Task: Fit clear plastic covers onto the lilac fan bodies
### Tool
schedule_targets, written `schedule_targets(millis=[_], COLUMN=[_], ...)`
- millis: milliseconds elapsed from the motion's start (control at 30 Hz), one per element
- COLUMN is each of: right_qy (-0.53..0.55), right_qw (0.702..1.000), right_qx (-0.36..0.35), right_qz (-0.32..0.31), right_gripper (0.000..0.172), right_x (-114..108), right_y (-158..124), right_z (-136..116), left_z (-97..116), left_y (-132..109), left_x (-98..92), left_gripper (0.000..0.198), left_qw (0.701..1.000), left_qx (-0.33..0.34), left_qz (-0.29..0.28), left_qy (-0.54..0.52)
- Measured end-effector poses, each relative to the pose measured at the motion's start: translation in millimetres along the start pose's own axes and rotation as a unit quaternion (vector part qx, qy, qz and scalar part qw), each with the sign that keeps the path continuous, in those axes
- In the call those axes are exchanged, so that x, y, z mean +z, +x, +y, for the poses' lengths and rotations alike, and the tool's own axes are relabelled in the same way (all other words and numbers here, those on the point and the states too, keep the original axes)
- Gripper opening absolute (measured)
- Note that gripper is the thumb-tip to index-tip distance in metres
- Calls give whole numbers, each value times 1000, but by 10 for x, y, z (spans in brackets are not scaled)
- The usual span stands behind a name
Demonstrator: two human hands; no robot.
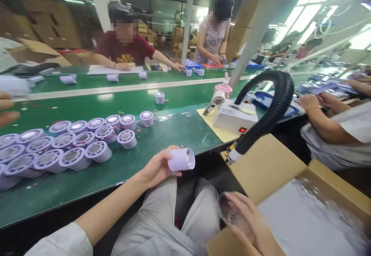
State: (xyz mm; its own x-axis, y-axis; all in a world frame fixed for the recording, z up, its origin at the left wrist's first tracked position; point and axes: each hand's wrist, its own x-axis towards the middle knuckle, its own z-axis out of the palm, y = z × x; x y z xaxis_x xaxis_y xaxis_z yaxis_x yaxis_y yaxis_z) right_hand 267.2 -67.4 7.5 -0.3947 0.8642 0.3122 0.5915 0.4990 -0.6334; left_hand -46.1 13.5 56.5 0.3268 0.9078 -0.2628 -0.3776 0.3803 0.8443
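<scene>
A light purple plastic cylinder (181,160) is in my left hand (158,166), its fingers closed round the back end. The cylinder lies on its side, with its open end turned to the right and something pale just inside the rim. Lower right, my right hand (251,219) has its fingers closed on a clear plastic piece (224,209); motion blur hides its exact shape. That hand is beside an open cardboard box (242,171), which holds a white sheet (301,213) and clear plastic. The two hands are apart.
Rows of purple fan-like housings (74,157) with thin wires stand on the green bench (185,128) at left. A white machine (236,118) with a black flexible hose (278,93) is at right. Co-workers sit opposite and at right; a hand (7,109) shows at left.
</scene>
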Motion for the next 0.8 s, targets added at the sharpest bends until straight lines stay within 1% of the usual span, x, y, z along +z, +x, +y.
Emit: schedule_targets(millis=[33,67,100,133,200,267,333,367,400,433,467,500,533,567,633,667,733,800], right_qy=[-35,-67,-92,-114,-153,-182,-178,-154,-115,-64,-5,54,105,143,188,202,232,268], right_qw=[999,998,996,993,988,983,982,985,987,989,989,985,980,974,963,958,947,933], right_qx=[-3,-4,-8,-10,-12,-2,19,32,47,66,87,108,128,146,179,195,224,240], right_qz=[-6,-2,0,0,-2,-17,-52,-76,-97,-113,-121,-121,-114,-101,-70,-52,-14,16], right_gripper=[49,51,53,54,55,54,45,37,29,22,16,11,6,7,22,27,27,27], right_x=[67,128,180,221,275,301,309,309,305,298,287,275,261,249,233,231,237,247], right_y=[62,129,195,253,333,363,356,345,333,322,315,311,313,317,332,339,346,339], right_z=[-109,-210,-298,-369,-456,-483,-477,-473,-471,-476,-487,-503,-524,-547,-590,-603,-607,-578], left_z=[-158,-308,-444,-558,-705,-727,-648,-588,-526,-471,-430,-409,-408,-425,-498,-541,-610,-643], left_y=[19,36,47,51,41,19,-5,-17,-31,-47,-65,-83,-99,-112,-124,-122,-116,-117], left_x=[50,92,125,150,175,185,197,207,220,233,243,249,248,240,204,181,135,110], left_gripper=[33,35,37,38,38,38,34,29,24,20,17,17,22,29,49,58,65,67], left_qw=[996,988,981,975,971,972,968,961,948,930,910,893,881,874,865,859,850,857], left_qx=[-56,-105,-147,-178,-212,-218,-183,-147,-101,-47,6,52,88,115,157,176,199,181], left_qz=[-12,-16,-18,-21,-39,-86,-149,-179,-204,-216,-215,-203,-182,-161,-136,-136,-163,-200], left_qy=[-69,-111,-129,-130,-104,-34,79,150,225,295,354,399,428,444,458,461,460,439])
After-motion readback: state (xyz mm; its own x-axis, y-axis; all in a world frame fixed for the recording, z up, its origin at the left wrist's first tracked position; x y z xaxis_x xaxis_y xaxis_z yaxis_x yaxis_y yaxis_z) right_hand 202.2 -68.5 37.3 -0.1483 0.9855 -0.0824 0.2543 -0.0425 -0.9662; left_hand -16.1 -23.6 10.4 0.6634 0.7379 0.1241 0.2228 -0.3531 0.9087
